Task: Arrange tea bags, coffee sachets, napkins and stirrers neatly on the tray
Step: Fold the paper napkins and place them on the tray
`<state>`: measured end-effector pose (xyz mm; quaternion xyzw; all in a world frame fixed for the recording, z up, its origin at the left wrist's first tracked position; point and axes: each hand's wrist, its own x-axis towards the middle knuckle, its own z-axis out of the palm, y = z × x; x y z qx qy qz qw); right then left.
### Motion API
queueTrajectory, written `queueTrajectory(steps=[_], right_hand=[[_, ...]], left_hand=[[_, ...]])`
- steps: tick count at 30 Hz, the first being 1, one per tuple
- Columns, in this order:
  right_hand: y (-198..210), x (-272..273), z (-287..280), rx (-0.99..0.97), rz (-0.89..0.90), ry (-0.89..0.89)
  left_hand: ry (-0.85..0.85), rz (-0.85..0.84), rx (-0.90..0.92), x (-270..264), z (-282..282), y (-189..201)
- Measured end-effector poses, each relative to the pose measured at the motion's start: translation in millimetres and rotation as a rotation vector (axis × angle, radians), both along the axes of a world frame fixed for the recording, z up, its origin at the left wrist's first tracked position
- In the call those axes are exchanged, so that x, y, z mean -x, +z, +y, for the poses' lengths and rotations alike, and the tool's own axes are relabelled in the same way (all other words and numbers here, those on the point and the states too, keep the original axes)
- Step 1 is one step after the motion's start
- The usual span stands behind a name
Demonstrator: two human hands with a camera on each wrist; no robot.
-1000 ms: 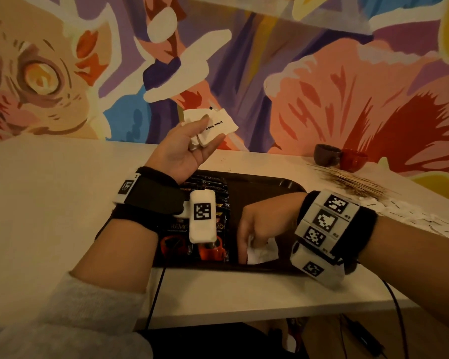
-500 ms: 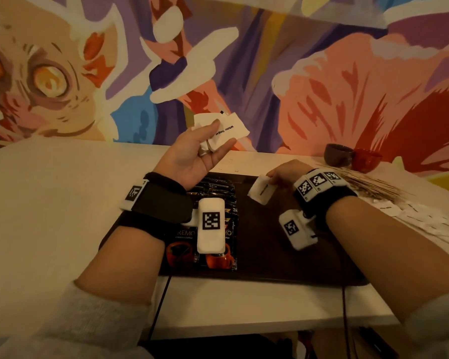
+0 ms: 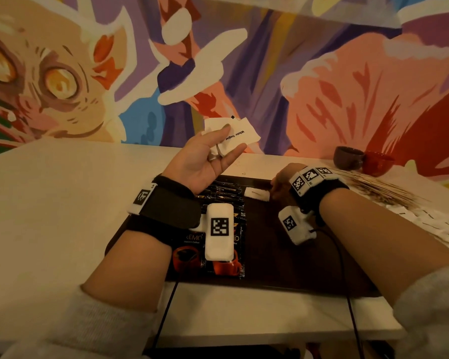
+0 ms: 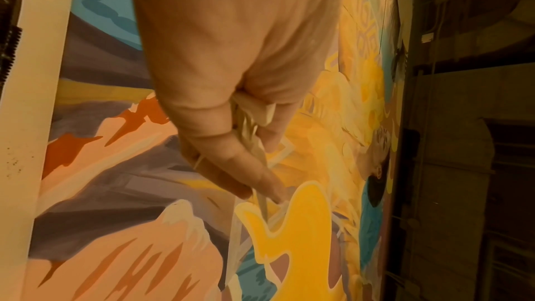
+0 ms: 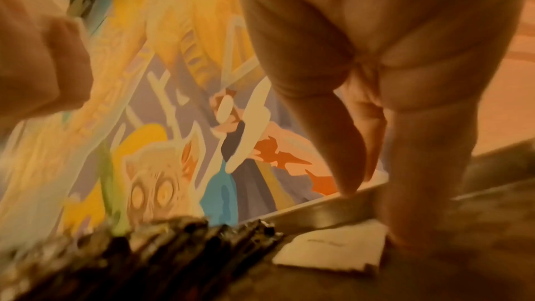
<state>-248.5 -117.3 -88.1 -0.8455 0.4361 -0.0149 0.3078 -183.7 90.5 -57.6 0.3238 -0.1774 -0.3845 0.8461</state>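
My left hand (image 3: pixel 219 151) is raised palm up over the tray's far left corner. It pinches a few white sugar sachets (image 3: pixel 240 134) between thumb and fingers; the left wrist view shows these sachets (image 4: pixel 252 123) edge-on in the grip. My right hand (image 3: pixel 278 189) is low over the dark brown tray (image 3: pixel 283 260). One fingertip (image 5: pixel 405 232) rests on the end of a single white sachet (image 3: pixel 257 195) lying flat near the far rim, and the thumb is lifted off it. Black coffee sachets (image 3: pixel 224 198) lie in a row just left of it.
A heap of wooden stirrers (image 3: pixel 379 189) and scattered white packets (image 3: pixel 430 221) lie on the table right of the tray. Two small cups (image 3: pixel 347 158) stand against the painted wall. Cables hang over the table's front edge.
My right hand lifted a white sachet from the tray's near edge, carried it to the far side, and has now laid it flat beside the coffee sachets. The left hand stayed raised.
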Motion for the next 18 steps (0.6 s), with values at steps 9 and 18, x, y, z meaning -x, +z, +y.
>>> queueTrajectory(steps=[9, 18], right_hand=[[2, -3, 3, 0.266, 0.249, 0.453], [-1, -8, 11, 0.261, 0.406, 0.507]], left_hand=[[-0.023, -0.01, 0.025, -1, 3, 1], [-0.022, -0.021, 0.019, 0, 1, 0]])
